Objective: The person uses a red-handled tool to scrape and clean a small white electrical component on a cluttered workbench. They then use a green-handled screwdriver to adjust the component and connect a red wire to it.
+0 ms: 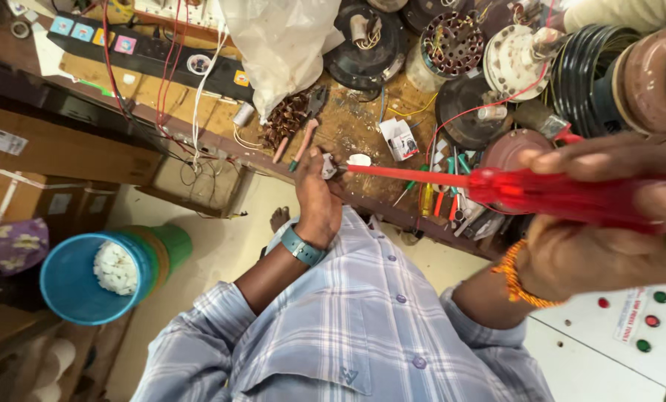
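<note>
I'm looking down into a repair workshop for electric motors. The wooden table (pixel 348 130) is scarred and crowded with stripped motor parts (pixel 452 41), copper coils (pixel 284 119), pliers (pixel 307 123) and loose wires (pixel 176 67). A power strip (pixel 147 48) runs along its back. Screwdrivers (pixel 441 201) stand by the edge, and a white control box (pixel 616 335) with coloured buttons sits nearby.

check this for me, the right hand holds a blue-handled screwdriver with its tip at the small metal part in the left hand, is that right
Not quite: the head view shows the screwdriver has a red see-through handle and a red shaft, not a blue handle. The rest stands: the right hand grips it, and its tip reaches the small metal part pinched in the left hand.
</note>
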The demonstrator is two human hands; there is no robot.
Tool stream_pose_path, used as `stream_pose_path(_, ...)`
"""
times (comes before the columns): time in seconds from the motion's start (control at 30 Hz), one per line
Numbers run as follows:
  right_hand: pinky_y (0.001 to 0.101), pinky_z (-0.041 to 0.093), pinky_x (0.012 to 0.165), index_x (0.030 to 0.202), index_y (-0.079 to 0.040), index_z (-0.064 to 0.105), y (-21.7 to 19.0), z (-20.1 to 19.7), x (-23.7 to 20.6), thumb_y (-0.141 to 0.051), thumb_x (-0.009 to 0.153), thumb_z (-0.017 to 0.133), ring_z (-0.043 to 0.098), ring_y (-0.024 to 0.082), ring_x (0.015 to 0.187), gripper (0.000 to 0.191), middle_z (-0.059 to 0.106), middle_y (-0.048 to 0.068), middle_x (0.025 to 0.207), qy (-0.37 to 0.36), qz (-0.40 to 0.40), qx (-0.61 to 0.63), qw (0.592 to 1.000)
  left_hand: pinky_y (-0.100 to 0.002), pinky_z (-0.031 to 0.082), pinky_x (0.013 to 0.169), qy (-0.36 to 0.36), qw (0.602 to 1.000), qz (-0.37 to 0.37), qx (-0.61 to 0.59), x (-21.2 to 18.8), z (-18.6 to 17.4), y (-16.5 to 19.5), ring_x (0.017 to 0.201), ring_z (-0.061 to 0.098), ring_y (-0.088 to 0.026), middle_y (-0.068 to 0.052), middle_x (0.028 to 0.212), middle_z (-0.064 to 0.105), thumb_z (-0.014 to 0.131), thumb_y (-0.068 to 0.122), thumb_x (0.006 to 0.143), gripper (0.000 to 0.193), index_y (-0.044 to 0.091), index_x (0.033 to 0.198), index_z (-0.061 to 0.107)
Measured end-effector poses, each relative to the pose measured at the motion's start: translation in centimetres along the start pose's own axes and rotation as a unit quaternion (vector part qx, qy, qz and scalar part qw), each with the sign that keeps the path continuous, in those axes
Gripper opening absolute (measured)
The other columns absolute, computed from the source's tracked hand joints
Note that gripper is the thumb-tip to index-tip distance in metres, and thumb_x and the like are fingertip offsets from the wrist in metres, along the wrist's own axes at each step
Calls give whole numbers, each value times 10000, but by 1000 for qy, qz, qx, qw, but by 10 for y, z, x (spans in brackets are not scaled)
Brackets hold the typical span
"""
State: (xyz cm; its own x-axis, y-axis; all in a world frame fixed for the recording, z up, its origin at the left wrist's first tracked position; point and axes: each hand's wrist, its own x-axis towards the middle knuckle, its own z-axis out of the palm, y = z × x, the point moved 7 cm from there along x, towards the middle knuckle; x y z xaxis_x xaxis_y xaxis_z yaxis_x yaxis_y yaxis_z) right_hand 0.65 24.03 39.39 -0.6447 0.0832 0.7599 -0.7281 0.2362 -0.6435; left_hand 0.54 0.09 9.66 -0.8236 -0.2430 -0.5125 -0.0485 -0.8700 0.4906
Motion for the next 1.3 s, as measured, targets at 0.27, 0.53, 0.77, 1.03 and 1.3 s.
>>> stream_pose_path(0.27,454,604,895,1335,127,426,-16,-5,-3,28,1121,601,675,341,981,294,621,272,1239,-86,163,-65,981,-342,606,778,-67,997,38,18,-6,20,11,895,651,-157,-44,980,639,555,335,1094,276,67,1140,603)
stream_pose_path(0.53,422,644,913,1354,155,493,-7,-24,-18,39,1139,671,769,313,1019,301,660,222,1222,72,267,-45,960,-351,590,811,-79,992,-66,-68,20,3,3,985,679,-213,-69,1080,680,516,217,1088,253,90,1298,575)
stream_pose_path(0.77,466,642,947,1541,25,204,25,-40,-36,52,1184,667,684,266,980,585,621,241,1232,77,252,-1,965,-350,604,799,-75,993,-66,-59,18,0,2,958,688,-189,-27,1091,662,515,197,1071,411,161,1480,485)
stream_pose_path(1.03,458,640,925,1497,53,237,32,-50,-45,49,1146,658,683,266,988,548,605,244,1231,105,238,-2,966,-332,591,781,-93,994,-40,-47,13,5,9,933,687,-192,-23,1105,651,527,237,1069,483,155,1536,436)
stream_pose_path(1.3,438,639,876,1390,92,401,33,-47,-46,63,1140,663,703,271,942,363,623,231,1203,112,243,17,963,-346,599,840,-115,993,-2,-18,12,3,15,966,693,-201,-30,1109,657,543,262,1079,492,137,1543,440)
